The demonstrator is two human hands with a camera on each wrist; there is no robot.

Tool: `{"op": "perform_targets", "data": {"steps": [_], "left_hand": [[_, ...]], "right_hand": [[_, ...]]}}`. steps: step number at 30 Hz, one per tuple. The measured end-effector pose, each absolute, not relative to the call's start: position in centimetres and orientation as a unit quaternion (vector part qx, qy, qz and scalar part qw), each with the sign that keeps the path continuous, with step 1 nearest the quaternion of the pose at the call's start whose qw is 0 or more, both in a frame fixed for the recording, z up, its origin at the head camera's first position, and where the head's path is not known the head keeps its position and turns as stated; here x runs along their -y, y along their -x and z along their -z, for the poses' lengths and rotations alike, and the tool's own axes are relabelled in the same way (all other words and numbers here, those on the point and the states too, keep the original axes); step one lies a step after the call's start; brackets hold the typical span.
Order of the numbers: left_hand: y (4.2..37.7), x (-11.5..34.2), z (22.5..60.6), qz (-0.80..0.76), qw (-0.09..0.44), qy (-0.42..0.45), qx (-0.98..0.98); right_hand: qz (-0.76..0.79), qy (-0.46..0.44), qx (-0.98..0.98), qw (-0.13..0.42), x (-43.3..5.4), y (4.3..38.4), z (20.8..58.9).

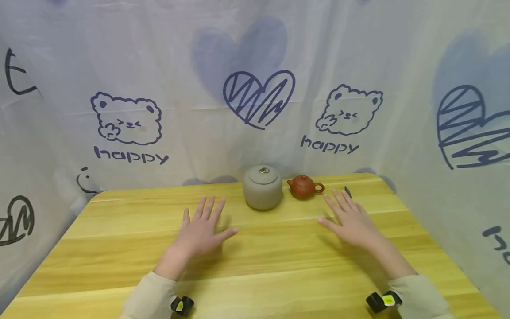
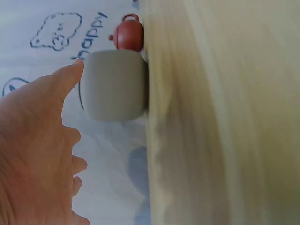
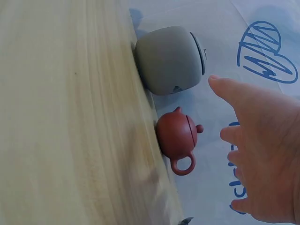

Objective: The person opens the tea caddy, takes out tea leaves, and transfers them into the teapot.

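Observation:
A grey lidded jar with a small metal ring on its lid stands at the back of the table. Just right of it is a reddish-brown teapot, its spout toward the jar and its handle to the right. My left hand is spread above the table, left of and nearer than the jar, holding nothing. The right hand, fingers also spread, hovers in front of and right of the teapot. Neither hand touches the jar or teapot. In the right wrist view the teapot shows its round lid knob.
A small dark object, partly hidden behind the right fingers, lies near the back right; its kind is unclear. The wooden table ends at a white curtain printed with hearts and bears, which also hangs along both sides.

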State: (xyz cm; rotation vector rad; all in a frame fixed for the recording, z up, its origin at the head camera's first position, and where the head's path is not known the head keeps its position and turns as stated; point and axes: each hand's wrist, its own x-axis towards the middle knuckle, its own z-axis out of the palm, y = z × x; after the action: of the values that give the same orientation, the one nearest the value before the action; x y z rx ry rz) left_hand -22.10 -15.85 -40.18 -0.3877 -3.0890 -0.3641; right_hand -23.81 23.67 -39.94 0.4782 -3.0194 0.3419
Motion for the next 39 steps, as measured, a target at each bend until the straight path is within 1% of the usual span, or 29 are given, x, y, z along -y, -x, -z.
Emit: {"op": "perform_targets", "data": {"steps": [9,16,21,29,39], "left_hand": [[21.9,12.1,38.0,0.102,0.01,0.17,0.98],[22.5,7.9,36.7,0.048,0.024,0.232,0.971],[23.1,5.3,36.2,0.014,0.026,0.26,0.965],[24.8,2.0,36.4,-0.057,0.039,0.268,0.961],[28.1,-1.2,37.6,-0.133,0.037,0.259,0.956]], "right_hand": [[-0.107,-0.161,0.981,0.028,-23.5,24.7,38.8],[-0.094,-0.157,0.983,0.02,-23.7,26.8,38.7],[-0.085,-0.161,0.983,0.017,-23.7,28.3,38.8],[-0.084,-0.168,0.982,0.002,-23.9,30.3,39.4],[-0.084,-0.19,0.978,0.008,-23.9,32.2,40.7]]}}
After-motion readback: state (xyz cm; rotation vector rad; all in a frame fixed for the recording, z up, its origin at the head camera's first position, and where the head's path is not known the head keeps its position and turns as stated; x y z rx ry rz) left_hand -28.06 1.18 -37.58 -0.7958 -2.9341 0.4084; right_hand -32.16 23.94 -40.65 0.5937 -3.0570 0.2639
